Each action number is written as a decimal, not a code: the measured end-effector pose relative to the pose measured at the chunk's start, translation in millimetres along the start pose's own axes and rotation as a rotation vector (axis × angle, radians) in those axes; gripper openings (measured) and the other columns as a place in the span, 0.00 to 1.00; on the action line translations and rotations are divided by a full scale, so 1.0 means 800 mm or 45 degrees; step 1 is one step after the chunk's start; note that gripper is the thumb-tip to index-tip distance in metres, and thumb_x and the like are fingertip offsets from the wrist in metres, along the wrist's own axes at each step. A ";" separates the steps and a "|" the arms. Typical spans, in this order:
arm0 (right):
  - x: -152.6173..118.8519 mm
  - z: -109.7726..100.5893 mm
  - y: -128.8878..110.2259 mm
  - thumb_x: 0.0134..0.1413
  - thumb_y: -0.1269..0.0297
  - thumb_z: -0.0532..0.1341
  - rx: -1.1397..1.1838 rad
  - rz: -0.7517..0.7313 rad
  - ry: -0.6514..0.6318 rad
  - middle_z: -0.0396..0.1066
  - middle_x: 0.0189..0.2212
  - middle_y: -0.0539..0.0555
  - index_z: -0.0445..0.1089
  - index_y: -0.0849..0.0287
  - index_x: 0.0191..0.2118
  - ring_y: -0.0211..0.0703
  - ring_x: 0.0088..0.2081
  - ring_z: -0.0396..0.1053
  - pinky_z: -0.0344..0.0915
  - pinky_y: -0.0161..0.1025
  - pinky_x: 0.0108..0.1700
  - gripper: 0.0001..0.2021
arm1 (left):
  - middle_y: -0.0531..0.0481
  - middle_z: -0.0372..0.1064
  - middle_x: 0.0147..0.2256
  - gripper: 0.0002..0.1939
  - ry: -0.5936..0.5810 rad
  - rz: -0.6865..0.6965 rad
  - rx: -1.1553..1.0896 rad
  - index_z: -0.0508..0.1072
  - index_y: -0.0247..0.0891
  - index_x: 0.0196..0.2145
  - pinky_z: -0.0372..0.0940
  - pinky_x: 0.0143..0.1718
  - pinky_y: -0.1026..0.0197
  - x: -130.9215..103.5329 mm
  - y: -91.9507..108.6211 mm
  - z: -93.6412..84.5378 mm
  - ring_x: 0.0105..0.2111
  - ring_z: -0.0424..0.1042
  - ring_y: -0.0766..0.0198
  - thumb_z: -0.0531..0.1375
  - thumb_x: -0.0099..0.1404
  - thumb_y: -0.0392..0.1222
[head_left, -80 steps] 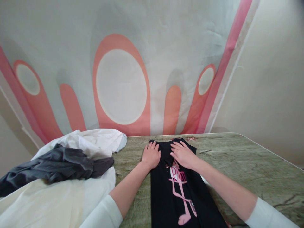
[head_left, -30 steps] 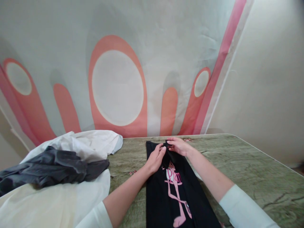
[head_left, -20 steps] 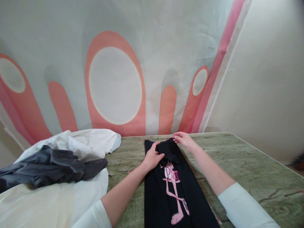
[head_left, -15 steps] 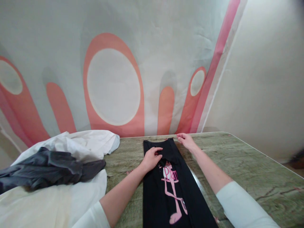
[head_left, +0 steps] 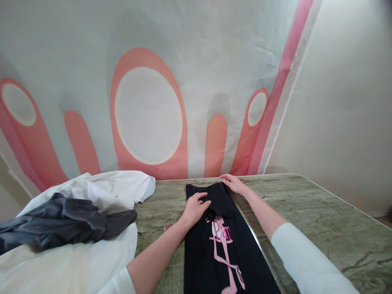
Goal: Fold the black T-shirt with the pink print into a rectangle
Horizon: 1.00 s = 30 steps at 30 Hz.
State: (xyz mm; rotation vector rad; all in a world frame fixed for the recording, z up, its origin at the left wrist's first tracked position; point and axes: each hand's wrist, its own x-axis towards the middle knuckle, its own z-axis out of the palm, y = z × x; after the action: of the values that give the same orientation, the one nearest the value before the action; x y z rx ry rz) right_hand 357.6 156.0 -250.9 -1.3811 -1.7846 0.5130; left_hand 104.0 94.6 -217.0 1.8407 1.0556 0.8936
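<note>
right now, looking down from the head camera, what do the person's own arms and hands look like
The left sleeve and right sleeve are plain and very pale, nearly white, both ending along the forearm. Beyond them, the left hand and right hand are bare and ungloved.

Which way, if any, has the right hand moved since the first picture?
Yes: the right hand has moved away from the wearer, toward the far edge of the wood-grain tabletop; its fingertips now overlap that edge in view.

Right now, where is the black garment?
In the head view, the black garment lies low, just right of centre, on the table, partly under the left hand.
</note>
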 end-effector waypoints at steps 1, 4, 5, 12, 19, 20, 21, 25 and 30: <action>0.001 0.000 0.001 0.54 0.67 0.51 -0.014 0.001 -0.012 0.71 0.36 0.54 0.65 0.62 0.45 0.38 0.38 0.67 0.63 0.39 0.44 0.13 | 0.43 0.71 0.38 0.19 0.001 -0.025 -0.030 0.69 0.29 0.44 0.66 0.33 0.64 0.000 0.000 0.001 0.29 0.72 0.65 0.60 0.54 0.37; 0.000 0.000 0.001 0.55 0.64 0.51 -0.062 0.000 -0.036 0.71 0.36 0.53 0.65 0.62 0.45 0.38 0.37 0.67 0.63 0.38 0.41 0.14 | 0.47 0.72 0.27 0.23 -0.027 -0.132 -0.175 0.66 0.28 0.48 0.66 0.29 0.64 -0.001 0.001 0.004 0.27 0.73 0.64 0.61 0.55 0.38; 0.000 0.001 0.001 0.56 0.64 0.51 -0.083 -0.001 -0.038 0.71 0.36 0.53 0.65 0.62 0.45 0.38 0.37 0.67 0.63 0.37 0.41 0.14 | 0.48 0.72 0.25 0.24 -0.036 -0.163 -0.221 0.65 0.28 0.49 0.65 0.28 0.65 -0.002 0.003 0.004 0.26 0.73 0.64 0.61 0.55 0.38; 0.007 0.009 -0.003 0.55 0.65 0.54 -0.307 -0.010 0.005 0.72 0.32 0.53 0.68 0.61 0.40 0.40 0.36 0.66 0.59 0.40 0.44 0.10 | 0.51 0.70 0.20 0.27 -0.049 -0.201 -0.202 0.63 0.28 0.51 0.62 0.24 0.68 0.001 0.009 -0.002 0.23 0.72 0.65 0.61 0.53 0.36; 0.005 0.020 -0.010 0.53 0.61 0.56 -0.521 0.026 0.105 0.69 0.34 0.55 0.69 0.58 0.37 0.45 0.40 0.62 0.56 0.42 0.44 0.09 | 0.52 0.69 0.19 0.27 -0.088 -0.176 0.032 0.63 0.25 0.51 0.60 0.22 0.67 0.004 -0.009 -0.003 0.21 0.70 0.65 0.60 0.52 0.35; 0.003 0.021 -0.010 0.53 0.61 0.56 -0.537 0.034 0.124 0.68 0.35 0.55 0.68 0.59 0.38 0.45 0.40 0.62 0.56 0.42 0.44 0.09 | 0.52 0.69 0.19 0.27 -0.085 -0.169 0.052 0.64 0.25 0.51 0.61 0.23 0.67 0.004 -0.011 -0.002 0.21 0.70 0.65 0.60 0.52 0.35; 0.002 0.020 -0.011 0.53 0.61 0.57 -0.551 0.043 0.144 0.67 0.36 0.56 0.68 0.59 0.39 0.45 0.41 0.62 0.56 0.42 0.45 0.10 | 0.52 0.69 0.20 0.27 -0.082 -0.163 0.066 0.64 0.25 0.50 0.61 0.23 0.66 0.004 -0.012 -0.001 0.21 0.70 0.65 0.60 0.52 0.35; -0.008 0.011 -0.024 0.50 0.63 0.58 -0.573 0.050 0.244 0.64 0.39 0.57 0.66 0.61 0.42 0.44 0.42 0.63 0.58 0.41 0.46 0.12 | 0.51 0.69 0.21 0.27 -0.083 -0.165 0.069 0.63 0.26 0.51 0.61 0.23 0.67 0.004 -0.013 -0.001 0.22 0.70 0.65 0.60 0.52 0.34; -0.052 0.001 -0.084 0.52 0.70 0.55 -0.444 -0.085 0.204 0.65 0.34 0.53 0.66 0.60 0.36 0.38 0.35 0.65 0.61 0.37 0.40 0.06 | 0.53 0.69 0.20 0.27 -0.117 -0.193 0.009 0.63 0.27 0.52 0.63 0.24 0.66 0.007 -0.017 -0.002 0.22 0.71 0.66 0.60 0.55 0.37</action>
State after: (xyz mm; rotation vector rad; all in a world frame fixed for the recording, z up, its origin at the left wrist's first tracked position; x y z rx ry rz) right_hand 319.5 96.1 -217.0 -1.5413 -1.8381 0.0516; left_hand 100.2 104.5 -227.1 1.7639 1.1248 0.7109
